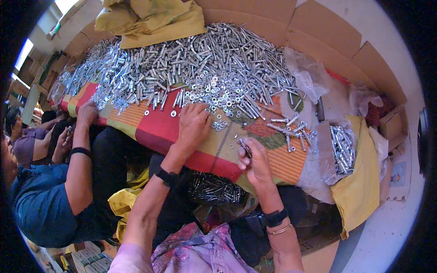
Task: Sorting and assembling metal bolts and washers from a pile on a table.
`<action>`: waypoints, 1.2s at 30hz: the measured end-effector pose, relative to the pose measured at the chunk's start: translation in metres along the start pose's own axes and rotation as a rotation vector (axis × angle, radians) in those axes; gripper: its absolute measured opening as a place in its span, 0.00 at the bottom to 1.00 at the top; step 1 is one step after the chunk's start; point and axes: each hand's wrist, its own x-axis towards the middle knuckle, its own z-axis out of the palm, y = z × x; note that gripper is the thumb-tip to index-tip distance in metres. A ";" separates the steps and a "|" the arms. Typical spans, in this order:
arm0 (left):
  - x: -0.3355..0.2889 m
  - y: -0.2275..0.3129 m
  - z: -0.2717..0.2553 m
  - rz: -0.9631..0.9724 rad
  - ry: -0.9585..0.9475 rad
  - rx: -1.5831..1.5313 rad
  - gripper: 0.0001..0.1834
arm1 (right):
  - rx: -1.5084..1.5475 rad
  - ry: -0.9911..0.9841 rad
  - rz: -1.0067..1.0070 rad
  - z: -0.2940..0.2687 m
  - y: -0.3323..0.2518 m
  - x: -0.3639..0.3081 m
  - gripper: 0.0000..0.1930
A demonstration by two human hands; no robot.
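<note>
My left hand (195, 123) rests at the near edge of a spread of small silvery nuts and washers (218, 98). Its fingers are bent down and drawn together, and whatever lies under the fingertips is hidden. To the right, my right hand (258, 163) is raised over the cloth's near edge, closed around a short dark grey metal piece (245, 146) whose exact kind I cannot make out. A few loose nuts (220, 123) lie on the cloth between both hands. Right of them is a small group of assembled anchor bolts (293, 131).
A big heap of metal bolts and sleeves (182, 63) covers the far side of the patterned cloth (157, 125). An open box of bolts (342, 148) stands at right beside yellow cloth (362, 170). A crate of bolts (214, 187) sits below. A co-worker's hand (88, 113) works at left.
</note>
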 end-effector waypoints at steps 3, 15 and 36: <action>-0.010 0.014 -0.002 -0.109 0.085 -0.206 0.05 | 0.001 0.016 0.019 0.005 -0.002 -0.002 0.07; -0.037 0.081 -0.008 0.039 0.106 -0.281 0.06 | -0.141 0.032 -0.036 0.002 0.009 0.007 0.08; -0.006 0.043 0.014 -0.131 0.148 -0.247 0.04 | 0.017 0.089 -0.088 0.000 0.001 0.007 0.09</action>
